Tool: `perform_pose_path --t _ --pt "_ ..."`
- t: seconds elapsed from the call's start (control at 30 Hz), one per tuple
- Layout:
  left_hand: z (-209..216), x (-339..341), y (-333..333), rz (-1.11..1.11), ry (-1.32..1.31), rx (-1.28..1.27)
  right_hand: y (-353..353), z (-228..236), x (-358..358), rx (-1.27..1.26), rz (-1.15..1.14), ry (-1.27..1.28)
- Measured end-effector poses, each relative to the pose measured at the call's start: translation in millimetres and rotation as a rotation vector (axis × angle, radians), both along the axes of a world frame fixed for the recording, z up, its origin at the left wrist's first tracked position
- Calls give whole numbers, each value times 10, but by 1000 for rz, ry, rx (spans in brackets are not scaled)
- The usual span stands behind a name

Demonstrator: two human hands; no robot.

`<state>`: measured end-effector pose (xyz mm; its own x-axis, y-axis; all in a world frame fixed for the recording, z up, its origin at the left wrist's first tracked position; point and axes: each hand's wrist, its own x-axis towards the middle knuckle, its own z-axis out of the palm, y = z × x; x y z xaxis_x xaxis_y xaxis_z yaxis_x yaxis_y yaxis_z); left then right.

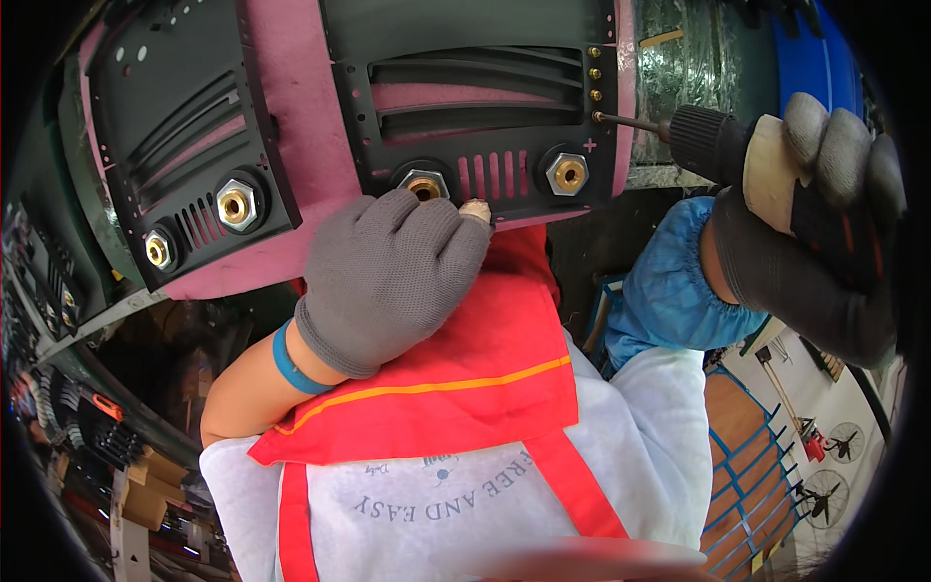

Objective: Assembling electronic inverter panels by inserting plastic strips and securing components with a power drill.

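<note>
In front of me a black slotted panel lies on pink foam. It carries two brass-centred sockets with hex nuts: the right socket shows fully, the left socket is partly behind my left hand. My left hand, in a grey knit glove with one fingertip bare, is closed at the panel's near edge; what it holds, if anything, is hidden. My right hand, also gloved, grips a power screwdriver. Its bit touches the lowest of several brass screws along the panel's right side.
To the left, a second black panel with similar sockets rests on the foam. Clear plastic wrap and a blue container are at the far right. Lower left, a shelf holds cardboard boxes. Fans stand lower right.
</note>
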<state>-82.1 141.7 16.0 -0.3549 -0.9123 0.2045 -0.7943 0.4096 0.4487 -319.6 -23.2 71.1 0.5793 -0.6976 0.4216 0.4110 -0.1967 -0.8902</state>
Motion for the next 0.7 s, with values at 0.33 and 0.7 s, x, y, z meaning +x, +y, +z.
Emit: perform_pose_path --t 0.33,0.7 --pt "-31 -6 -45 -29 72 -49 -55 -13 17 -133 122 31" --pt "-21 31 11 -52 54 18 -78 57 206 55 350 -28"
